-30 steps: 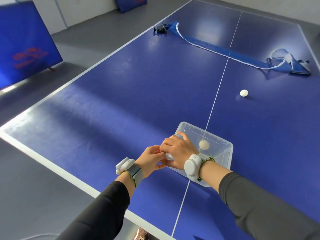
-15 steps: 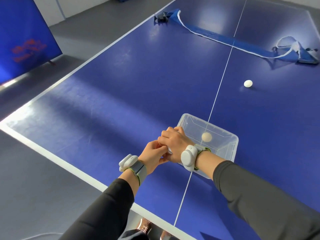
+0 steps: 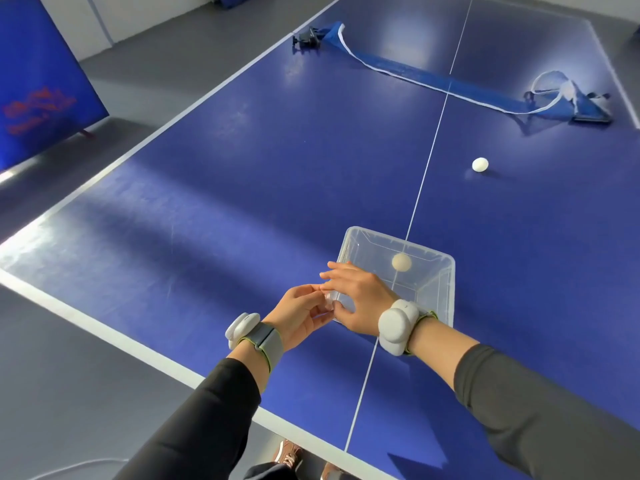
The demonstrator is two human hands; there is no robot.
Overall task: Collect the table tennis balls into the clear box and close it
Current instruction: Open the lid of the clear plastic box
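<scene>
The clear box (image 3: 440,271) stands open on the blue table, straddling the white centre line, with one cream table tennis ball (image 3: 401,262) inside it. A white ball (image 3: 480,164) lies on the table beyond the box, to the right. Both hands meet at the box's near left corner. My left hand (image 3: 299,315) pinches a clear edge there with curled fingers. My right hand (image 3: 360,299) lies over the same corner, its fingers stretched out and apart and its thumb against the near wall. No lid shows.
A loose blue net (image 3: 415,69) lies across the middle of the table, with clamps at both ends. The table's near edge (image 3: 138,344) runs just in front of my wrists. A blue board (image 3: 38,81) stands on the floor at left.
My hands were clasped tight at the box corner. The right hand's fingers have now straightened and spread, and the left hand's fingers have loosened. The view has come a little closer.
</scene>
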